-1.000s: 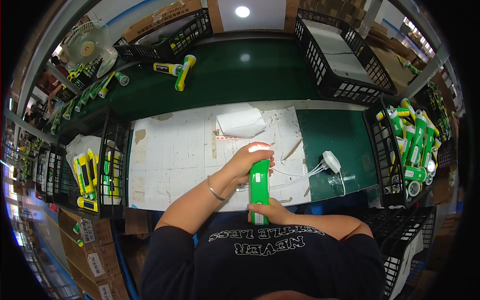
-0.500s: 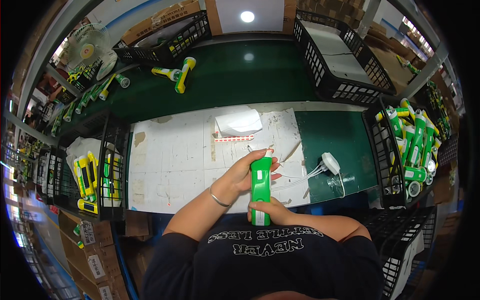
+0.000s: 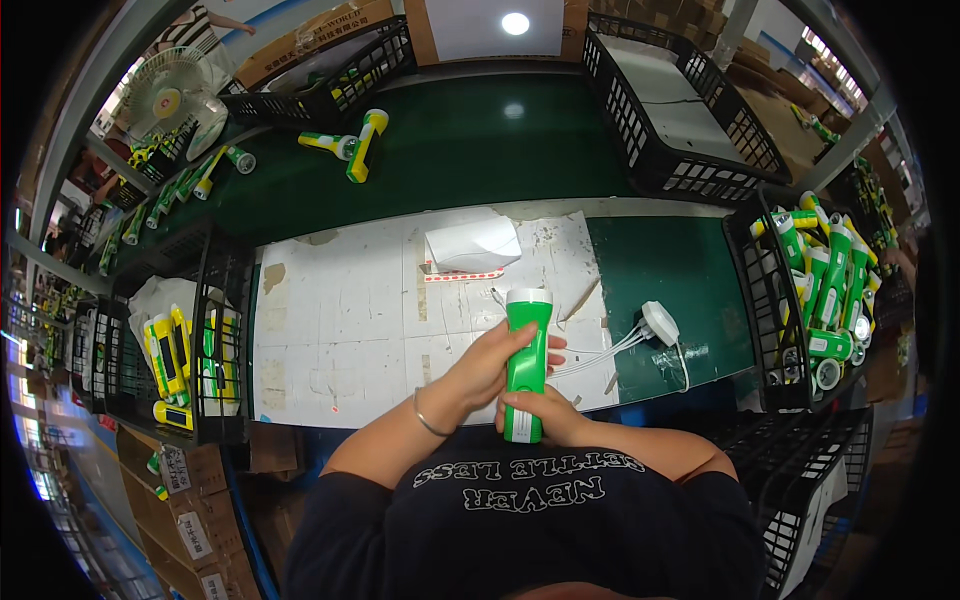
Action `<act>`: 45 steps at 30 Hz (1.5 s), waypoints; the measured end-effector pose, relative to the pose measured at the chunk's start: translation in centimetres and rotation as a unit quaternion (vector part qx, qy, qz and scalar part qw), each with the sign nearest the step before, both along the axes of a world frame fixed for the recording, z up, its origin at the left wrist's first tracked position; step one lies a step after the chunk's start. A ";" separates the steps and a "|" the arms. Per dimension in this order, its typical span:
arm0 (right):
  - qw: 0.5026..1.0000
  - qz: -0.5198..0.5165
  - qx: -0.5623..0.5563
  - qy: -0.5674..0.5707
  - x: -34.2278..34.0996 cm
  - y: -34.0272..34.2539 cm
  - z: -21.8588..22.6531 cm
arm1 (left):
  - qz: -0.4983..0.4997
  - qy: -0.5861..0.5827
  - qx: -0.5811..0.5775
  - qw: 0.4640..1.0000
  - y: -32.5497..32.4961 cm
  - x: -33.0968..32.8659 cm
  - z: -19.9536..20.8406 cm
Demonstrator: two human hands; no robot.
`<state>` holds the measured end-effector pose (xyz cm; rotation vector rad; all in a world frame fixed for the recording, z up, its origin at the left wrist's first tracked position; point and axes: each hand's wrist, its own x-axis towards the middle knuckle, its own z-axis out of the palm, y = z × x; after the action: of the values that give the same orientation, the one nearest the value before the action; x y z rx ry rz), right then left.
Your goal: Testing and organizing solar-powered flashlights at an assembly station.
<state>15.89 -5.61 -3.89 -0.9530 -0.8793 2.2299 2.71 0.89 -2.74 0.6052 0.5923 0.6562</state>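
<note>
A green flashlight (image 3: 527, 365) with a white head points away from me, held just above the near edge of the bench. My left hand (image 3: 485, 365) wraps round its upper body, thumb across the front. Lower down, my right hand (image 3: 552, 413) grips the handle end, with its thumb lying on the front. Beyond the flashlight, a curled white paper (image 3: 475, 245) rests on a red-dotted strip. A white charger plug (image 3: 659, 323) with thin white cables lies to the right of my hands.
Black crates hold flashlights at the left (image 3: 222, 330) and right (image 3: 765, 300). Two more flashlights (image 3: 367, 146) lie on the green bench (image 3: 470, 150). At the far right stands a black crate (image 3: 690, 180) lined with pale sheets. A bright light spot (image 3: 515, 23) shows on the back board.
The flashlight has turned in my hands, so its white head now faces up the view. My left hand has shifted slightly down along it. A person has appeared at the far left.
</note>
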 end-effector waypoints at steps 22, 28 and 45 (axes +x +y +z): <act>0.935 -0.120 0.265 -0.204 5.3 6.5 2.4 | -0.010 0.422 0.511 0.749 1.8 -4.6 4.3; 0.906 -0.025 0.322 -0.274 5.2 8.3 6.3 | -0.076 0.537 0.550 0.635 1.9 -6.0 5.5; 0.692 -0.026 0.472 -0.546 0.6 10.3 -0.8 | 0.016 0.390 0.355 0.850 1.0 -7.6 1.8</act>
<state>16.52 4.71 -4.69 -1.6087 -2.1244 0.6109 -4.92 1.94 -0.97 1.6049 1.1274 0.6423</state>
